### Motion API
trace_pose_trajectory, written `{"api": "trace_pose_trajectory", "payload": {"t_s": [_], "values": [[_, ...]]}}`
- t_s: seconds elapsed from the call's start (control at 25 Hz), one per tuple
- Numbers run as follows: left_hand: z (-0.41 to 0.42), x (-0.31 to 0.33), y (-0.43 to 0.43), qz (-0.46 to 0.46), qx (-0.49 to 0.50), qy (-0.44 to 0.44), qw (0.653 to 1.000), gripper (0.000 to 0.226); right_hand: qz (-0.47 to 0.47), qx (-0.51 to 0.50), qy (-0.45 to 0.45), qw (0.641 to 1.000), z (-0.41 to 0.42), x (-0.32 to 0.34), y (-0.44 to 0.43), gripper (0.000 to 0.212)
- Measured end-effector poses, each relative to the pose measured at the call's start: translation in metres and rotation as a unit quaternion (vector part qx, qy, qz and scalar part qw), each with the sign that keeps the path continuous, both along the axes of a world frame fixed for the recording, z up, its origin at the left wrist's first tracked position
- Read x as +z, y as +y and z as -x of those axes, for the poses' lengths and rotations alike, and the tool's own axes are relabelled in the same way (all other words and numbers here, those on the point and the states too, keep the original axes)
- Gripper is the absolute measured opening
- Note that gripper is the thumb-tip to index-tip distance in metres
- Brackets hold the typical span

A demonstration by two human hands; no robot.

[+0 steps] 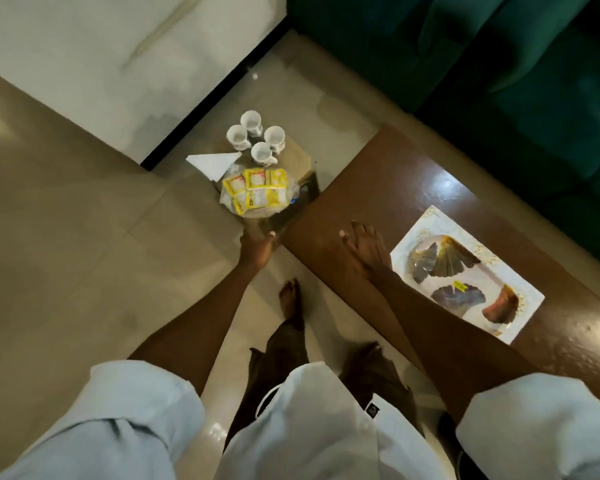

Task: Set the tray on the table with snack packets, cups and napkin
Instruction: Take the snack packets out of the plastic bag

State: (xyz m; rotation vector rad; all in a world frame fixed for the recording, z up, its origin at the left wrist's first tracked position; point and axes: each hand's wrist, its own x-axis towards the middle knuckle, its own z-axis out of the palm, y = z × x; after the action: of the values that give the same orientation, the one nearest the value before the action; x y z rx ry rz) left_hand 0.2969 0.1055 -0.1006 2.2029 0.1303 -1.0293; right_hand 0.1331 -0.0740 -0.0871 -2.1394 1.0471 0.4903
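Observation:
A white tray [492, 283] printed with dark leaves lies on the brown table [392, 178] at the right. Left of the table, a small low stand [300, 157] carries several white cups [257, 138], a folded white napkin [212, 163] and a clear bag of yellow snack packets [257, 192]. My left hand [256, 249] is at the stand's near corner, just below the packets, its fingers partly hidden. My right hand [362, 252] hovers flat with fingers spread over the table's near left end, beside the tray and holding nothing.
A dark green sofa [499, 53] runs behind the table at the upper right. A white wall with a black skirting [219, 95] stands behind the small stand. My bare feet [291, 303] are on the tiled floor close to the table's edge.

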Motion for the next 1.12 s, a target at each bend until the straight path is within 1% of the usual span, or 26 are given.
{"api": "trace_pose_trajectory", "payload": {"t_s": [0.08, 0.2, 0.24, 0.28, 0.32, 0.36, 0.4, 0.44, 0.48, 0.56, 0.64, 0.68, 0.8, 0.88, 1.0, 1.12], "values": [[-0.048, -0.018, 0.005, -0.008, 0.051, 0.003, 0.999, 0.065, -0.036, -0.025, -0.015, 0.999, -0.043, -0.020, 0.001, 0.060], [-0.120, -0.067, 0.018, -0.009, 0.147, 0.014, 0.989, 0.057, -0.137, -0.119, -0.056, 0.982, -0.106, -0.064, 0.003, 0.052], [-0.141, -0.085, 0.019, -0.012, 0.174, 0.023, 0.984, 0.047, -0.154, -0.146, -0.071, 0.975, -0.127, -0.081, 0.002, 0.048], [-0.160, -0.104, 0.019, -0.006, 0.211, 0.031, 0.977, 0.031, -0.166, -0.172, -0.088, 0.967, -0.146, -0.097, 0.000, 0.043], [-0.176, -0.122, 0.017, 0.006, 0.246, 0.036, 0.969, 0.024, -0.176, -0.191, -0.103, 0.960, -0.163, -0.115, -0.002, 0.039], [-0.188, -0.136, 0.014, 0.013, 0.271, 0.041, 0.962, 0.028, -0.181, -0.202, -0.112, 0.956, -0.177, -0.130, -0.005, 0.039], [-0.197, -0.146, 0.010, 0.016, 0.286, 0.051, 0.957, 0.027, -0.185, -0.200, -0.120, 0.955, -0.189, -0.143, -0.006, 0.041], [-0.205, -0.158, 0.008, 0.023, 0.300, 0.052, 0.952, 0.031, -0.196, -0.190, -0.137, 0.952, -0.202, -0.160, -0.008, 0.044], [-0.211, -0.170, 0.007, 0.024, 0.307, 0.060, 0.949, 0.040, -0.209, -0.188, -0.151, 0.948, -0.213, -0.175, -0.009, 0.047], [-0.218, -0.193, 0.005, 0.041, 0.321, 0.086, 0.942, 0.047, -0.237, -0.229, -0.148, 0.932, -0.231, -0.200, -0.012, 0.051], [-0.221, -0.205, 0.003, 0.062, 0.313, 0.109, 0.941, 0.050, -0.262, -0.282, -0.144, 0.912, -0.244, -0.218, -0.012, 0.059], [-0.222, -0.210, 0.002, 0.070, 0.305, 0.111, 0.943, 0.051, -0.257, -0.300, -0.141, 0.908, -0.249, -0.224, -0.011, 0.064], [-0.216, -0.214, 0.000, 0.111, 0.298, 0.104, 0.942, 0.047, -0.227, -0.313, -0.127, 0.913, -0.253, -0.232, -0.010, 0.074], [-0.211, -0.214, -0.001, 0.113, 0.301, 0.095, 0.942, 0.046, -0.240, -0.321, -0.129, 0.907, -0.250, -0.236, -0.012, 0.074], [-0.200, -0.209, 0.000, 0.107, 0.306, 0.096, 0.941, 0.040, -0.266, -0.330, -0.148, 0.894, -0.239, -0.230, -0.013, 0.066], [-0.180, -0.193, 0.003, 0.136, 0.328, 0.122, 0.927, 0.031, -0.273, -0.330, -0.159, 0.890, -0.224, -0.211, -0.007, 0.063]]}}
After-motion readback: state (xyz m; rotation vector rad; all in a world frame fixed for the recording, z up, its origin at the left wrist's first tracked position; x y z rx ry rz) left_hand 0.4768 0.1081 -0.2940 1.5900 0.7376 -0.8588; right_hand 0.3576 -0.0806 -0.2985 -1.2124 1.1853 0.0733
